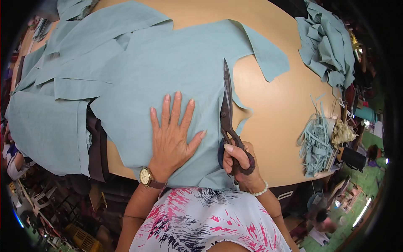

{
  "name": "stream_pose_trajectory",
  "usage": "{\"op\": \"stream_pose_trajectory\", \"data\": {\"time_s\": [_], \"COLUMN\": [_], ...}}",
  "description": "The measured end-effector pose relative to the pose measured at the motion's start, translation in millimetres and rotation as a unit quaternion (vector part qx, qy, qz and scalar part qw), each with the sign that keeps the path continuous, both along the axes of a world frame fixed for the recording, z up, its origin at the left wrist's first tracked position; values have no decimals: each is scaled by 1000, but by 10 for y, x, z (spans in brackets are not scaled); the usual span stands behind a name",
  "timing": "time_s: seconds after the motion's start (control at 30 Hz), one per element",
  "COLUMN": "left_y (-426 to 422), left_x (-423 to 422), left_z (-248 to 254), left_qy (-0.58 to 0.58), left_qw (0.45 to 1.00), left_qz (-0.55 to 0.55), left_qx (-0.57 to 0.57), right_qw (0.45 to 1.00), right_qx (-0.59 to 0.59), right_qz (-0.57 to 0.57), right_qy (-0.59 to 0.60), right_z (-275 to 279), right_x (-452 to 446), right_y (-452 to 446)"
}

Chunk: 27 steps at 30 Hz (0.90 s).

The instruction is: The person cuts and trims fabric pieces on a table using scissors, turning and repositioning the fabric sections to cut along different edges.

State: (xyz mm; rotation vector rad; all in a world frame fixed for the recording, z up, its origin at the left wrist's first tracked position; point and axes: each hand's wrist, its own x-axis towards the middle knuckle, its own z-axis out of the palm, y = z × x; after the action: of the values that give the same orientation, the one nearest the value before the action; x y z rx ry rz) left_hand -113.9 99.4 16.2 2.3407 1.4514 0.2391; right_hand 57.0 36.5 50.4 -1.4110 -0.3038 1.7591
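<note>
A large piece of blue-green fabric (126, 80) is spread over the table in front of me. My left hand (172, 136) lies flat on it with the fingers spread, a watch (145, 177) on its wrist. In my right hand (243, 166) is a pair of large dark fabric scissors (226, 105), gripped by the handles. Their blades look closed, or nearly so, and point away from me along the fabric's right edge. Part of the handle is hidden by my fingers. Just right of the blades the fabric edge curves and curls.
The tan tabletop (285, 113) shows to the right. Crumpled fabric pieces (325, 46) sit at the far right, and a bundle of thin fabric strips (315, 140) lies near the right edge. More fabric (46, 130) hangs over the left edge, beside dark cloth (96, 147).
</note>
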Motion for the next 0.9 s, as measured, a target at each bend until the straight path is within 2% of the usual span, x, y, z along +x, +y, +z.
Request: {"op": "stream_pose_trajectory", "data": {"time_s": [0.67,0.87,0.9], "left_y": [-258,-264,-141], "left_x": [141,192,172], "left_z": [-44,110,228], "left_qy": [-27,-41,-19], "left_qw": [998,996,999], "left_qz": [53,49,39], "left_qx": [13,59,-23], "right_qw": [999,998,998], "right_qx": [15,22,26], "right_qz": [-35,-45,-47], "right_qy": [17,23,26], "right_z": [-17,-31,-50], "right_x": [-196,-230,-227], "right_y": [-101,-108,-109]}}
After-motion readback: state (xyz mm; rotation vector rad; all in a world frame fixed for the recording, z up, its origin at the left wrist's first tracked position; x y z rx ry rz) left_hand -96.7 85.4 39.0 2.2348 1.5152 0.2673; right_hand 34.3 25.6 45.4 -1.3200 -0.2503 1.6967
